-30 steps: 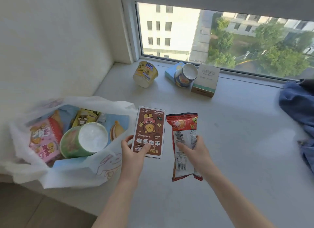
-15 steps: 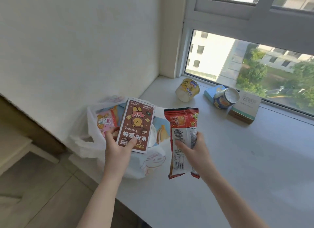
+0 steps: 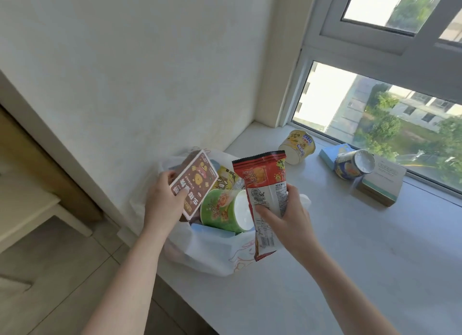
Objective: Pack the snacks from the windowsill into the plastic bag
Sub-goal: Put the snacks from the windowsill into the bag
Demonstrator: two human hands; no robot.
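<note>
Right now you are holding two snacks over the open mouth of the plastic bag point(image 3: 210, 254), which is sitting at the left end of the windowsill point(image 3: 350, 259), low in the middle of the frame. Your left hand point(image 3: 162, 202) is gripping a brown box point(image 3: 193, 184) by its lower end, thumb on the printed face, tilted above the bag's left side. Your right hand point(image 3: 287, 214) is clasping a red packet point(image 3: 265, 184) around its middle, upright, just right of the green cup point(image 3: 222, 209) lying inside the bag. You are, I judge, at the drop-in step for this pair. The next move is calling for lowering each into a gap beside that cup before letting go. More snacks are waiting by the window, right of centre: a yellow cup point(image 3: 297, 147) on its side, a blue cup point(image 3: 353, 163), a blue box point(image 3: 330, 153) and a pale box point(image 3: 385, 182).
</note>
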